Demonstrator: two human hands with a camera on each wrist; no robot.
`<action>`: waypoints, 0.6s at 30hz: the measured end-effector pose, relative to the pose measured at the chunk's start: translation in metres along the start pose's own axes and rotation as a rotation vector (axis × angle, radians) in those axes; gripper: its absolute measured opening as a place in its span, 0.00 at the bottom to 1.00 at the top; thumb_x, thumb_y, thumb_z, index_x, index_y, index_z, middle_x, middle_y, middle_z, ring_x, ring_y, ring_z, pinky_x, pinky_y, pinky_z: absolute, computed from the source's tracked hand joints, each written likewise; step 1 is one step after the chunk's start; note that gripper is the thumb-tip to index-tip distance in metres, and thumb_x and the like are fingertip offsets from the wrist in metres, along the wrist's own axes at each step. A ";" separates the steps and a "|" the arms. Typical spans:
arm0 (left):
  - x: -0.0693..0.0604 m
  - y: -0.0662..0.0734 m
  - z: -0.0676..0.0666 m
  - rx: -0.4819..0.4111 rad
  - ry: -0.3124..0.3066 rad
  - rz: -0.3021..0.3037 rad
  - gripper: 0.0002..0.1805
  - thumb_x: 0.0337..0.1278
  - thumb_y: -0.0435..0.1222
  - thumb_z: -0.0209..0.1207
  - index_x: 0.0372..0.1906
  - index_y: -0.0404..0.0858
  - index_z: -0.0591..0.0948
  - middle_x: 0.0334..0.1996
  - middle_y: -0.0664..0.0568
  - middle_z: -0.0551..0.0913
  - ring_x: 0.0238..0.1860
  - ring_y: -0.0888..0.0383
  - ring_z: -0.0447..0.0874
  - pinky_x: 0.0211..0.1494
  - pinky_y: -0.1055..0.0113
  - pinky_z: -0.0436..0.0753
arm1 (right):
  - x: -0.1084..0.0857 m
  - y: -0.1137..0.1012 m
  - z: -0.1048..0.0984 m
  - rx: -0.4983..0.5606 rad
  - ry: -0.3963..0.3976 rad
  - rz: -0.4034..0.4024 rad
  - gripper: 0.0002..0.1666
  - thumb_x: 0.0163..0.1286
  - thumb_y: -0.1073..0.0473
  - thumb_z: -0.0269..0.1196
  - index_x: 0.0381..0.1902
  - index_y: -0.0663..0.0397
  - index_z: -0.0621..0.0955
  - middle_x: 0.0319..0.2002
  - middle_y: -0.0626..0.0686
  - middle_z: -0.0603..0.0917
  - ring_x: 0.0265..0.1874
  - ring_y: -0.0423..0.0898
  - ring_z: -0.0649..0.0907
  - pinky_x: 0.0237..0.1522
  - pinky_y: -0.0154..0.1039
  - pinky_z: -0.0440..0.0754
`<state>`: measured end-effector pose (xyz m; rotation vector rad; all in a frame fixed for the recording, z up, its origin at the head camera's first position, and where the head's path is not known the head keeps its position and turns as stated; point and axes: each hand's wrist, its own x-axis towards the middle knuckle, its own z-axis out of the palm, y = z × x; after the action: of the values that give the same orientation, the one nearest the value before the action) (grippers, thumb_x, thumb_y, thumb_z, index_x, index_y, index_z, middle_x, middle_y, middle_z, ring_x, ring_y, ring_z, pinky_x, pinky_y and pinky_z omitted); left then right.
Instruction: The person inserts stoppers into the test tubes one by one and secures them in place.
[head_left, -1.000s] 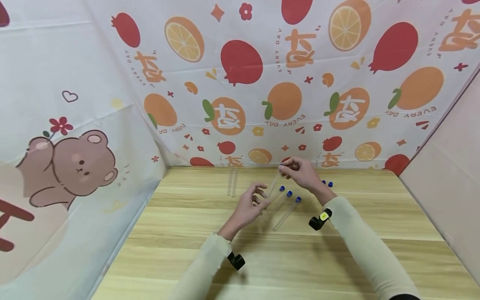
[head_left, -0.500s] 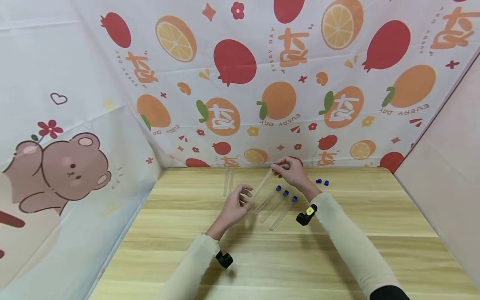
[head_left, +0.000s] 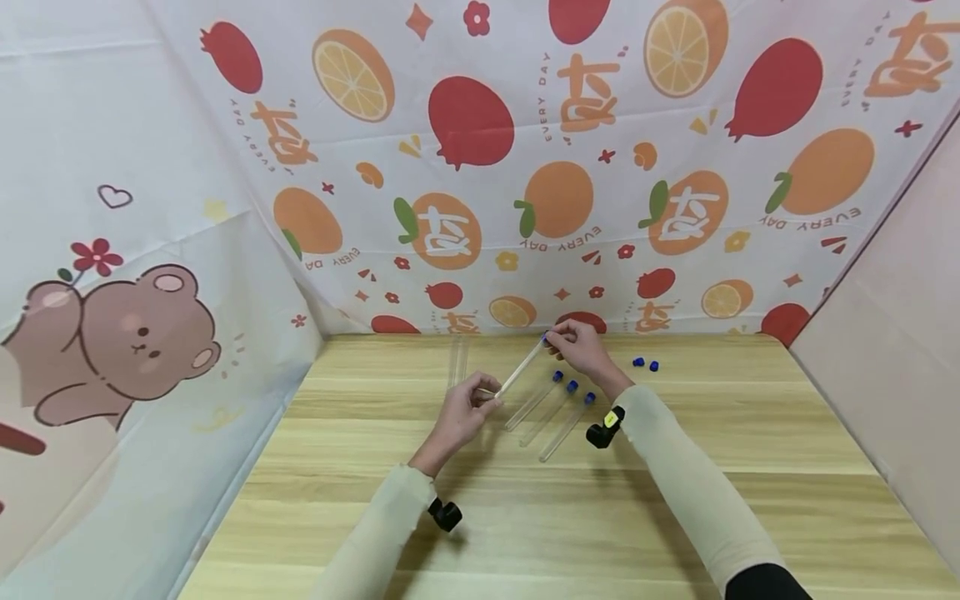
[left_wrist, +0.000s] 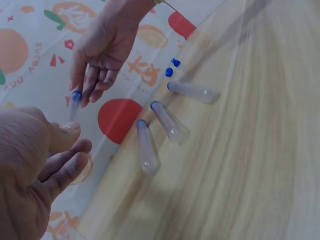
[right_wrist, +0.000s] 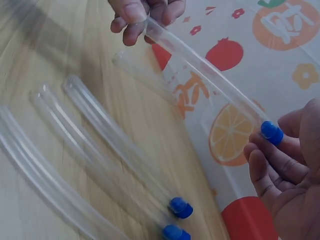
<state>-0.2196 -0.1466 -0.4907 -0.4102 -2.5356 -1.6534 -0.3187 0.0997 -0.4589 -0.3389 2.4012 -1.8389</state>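
A clear test tube point(head_left: 522, 367) is held at a slant above the table between both hands. My left hand point(head_left: 459, 412) pinches its lower, closed end between thumb and fingers. At the upper end, my right hand point(head_left: 581, 347) pinches the blue cap point(right_wrist: 271, 132), which sits on the tube's mouth; how tightly it fits cannot be told. Just right of the held tube, three capped test tubes point(head_left: 566, 429) lie side by side on the wood, their blue caps toward the back.
Clear tubes point(head_left: 457, 362) without visible caps lie behind my left hand. Two loose blue caps point(head_left: 647, 364) rest on the table point(head_left: 570, 525) right of my right hand. A fruit-print cloth point(head_left: 480, 208) stands along the back edge, and another cloth hangs at the left.
Both hands have shifted left with the tube, which leans over more than before. The blue cap shows more plainly at my right fingertips. The tubes on the table stay put.
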 end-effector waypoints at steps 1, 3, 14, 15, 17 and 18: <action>0.000 -0.002 0.000 0.006 0.006 0.005 0.10 0.62 0.26 0.64 0.48 0.35 0.82 0.45 0.41 0.87 0.43 0.47 0.89 0.45 0.68 0.88 | 0.000 0.001 0.001 -0.021 -0.010 0.002 0.16 0.79 0.56 0.57 0.54 0.63 0.79 0.51 0.66 0.86 0.51 0.64 0.85 0.49 0.47 0.88; -0.001 -0.005 -0.001 0.027 0.016 0.020 0.08 0.62 0.26 0.65 0.45 0.35 0.82 0.42 0.40 0.88 0.41 0.44 0.89 0.43 0.68 0.88 | 0.001 0.003 0.002 -0.070 -0.033 0.001 0.15 0.80 0.58 0.55 0.55 0.62 0.80 0.52 0.66 0.85 0.52 0.63 0.84 0.51 0.49 0.87; 0.000 -0.019 0.003 0.241 0.073 0.074 0.06 0.61 0.28 0.66 0.41 0.35 0.82 0.32 0.44 0.88 0.31 0.48 0.88 0.33 0.71 0.84 | 0.007 0.014 0.005 -0.265 -0.165 0.056 0.27 0.69 0.71 0.47 0.64 0.62 0.76 0.62 0.66 0.78 0.63 0.61 0.76 0.62 0.48 0.79; 0.000 -0.020 0.003 0.259 0.077 0.078 0.06 0.61 0.28 0.67 0.41 0.35 0.83 0.32 0.44 0.88 0.30 0.49 0.88 0.32 0.71 0.84 | 0.008 0.015 0.005 -0.278 -0.169 0.065 0.28 0.68 0.72 0.46 0.65 0.61 0.75 0.63 0.65 0.78 0.64 0.61 0.76 0.64 0.50 0.78; 0.000 -0.021 0.005 0.291 0.083 0.088 0.06 0.60 0.29 0.67 0.40 0.35 0.82 0.31 0.44 0.88 0.29 0.51 0.88 0.32 0.70 0.85 | 0.010 0.019 0.005 -0.313 -0.181 0.069 0.30 0.66 0.73 0.46 0.66 0.62 0.75 0.63 0.64 0.78 0.65 0.60 0.76 0.68 0.54 0.76; 0.000 -0.022 0.006 0.303 0.083 0.086 0.06 0.60 0.29 0.68 0.40 0.35 0.82 0.31 0.45 0.88 0.29 0.52 0.88 0.32 0.69 0.85 | 0.010 0.020 0.005 -0.334 -0.187 0.072 0.31 0.66 0.73 0.46 0.67 0.62 0.74 0.64 0.64 0.78 0.66 0.60 0.76 0.69 0.55 0.76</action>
<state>-0.2252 -0.1496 -0.5125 -0.4051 -2.6069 -1.2035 -0.3299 0.0974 -0.4792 -0.4227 2.5441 -1.3092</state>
